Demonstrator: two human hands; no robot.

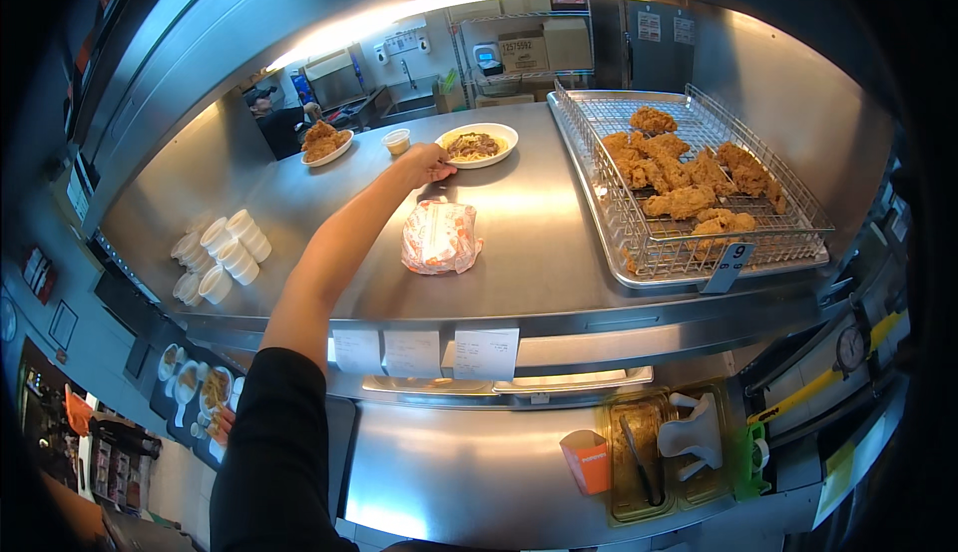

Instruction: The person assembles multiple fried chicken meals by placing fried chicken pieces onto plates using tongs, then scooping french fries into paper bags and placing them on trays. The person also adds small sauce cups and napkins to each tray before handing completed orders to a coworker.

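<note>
My left hand point(427, 165) reaches far across the steel counter point(539, 243), its fingers closed on the near left rim of a white oval bowl point(479, 161). Noodles point(471, 145) with brown meat topping fill the bowl. Just left of the hand stands a small lidded cup point(396, 141). Nearer to me lies a paper-wrapped bundle point(439, 238). A plate of fried chicken point(323, 141) sits farther left. My right hand is out of view. Behind my black sleeve, fingers point(222, 424) show beside a dark tray point(172, 414); I cannot tell whose they are.
A wire basket point(798, 208) of fried chicken rests on a metal tray point(599, 223) at right. Stacked white cups point(235, 248) stand left. Paper slips point(411, 352) hang from the front edge. Below are an orange carton point(587, 462) and tongs point(639, 452). A person point(279, 123) stands behind.
</note>
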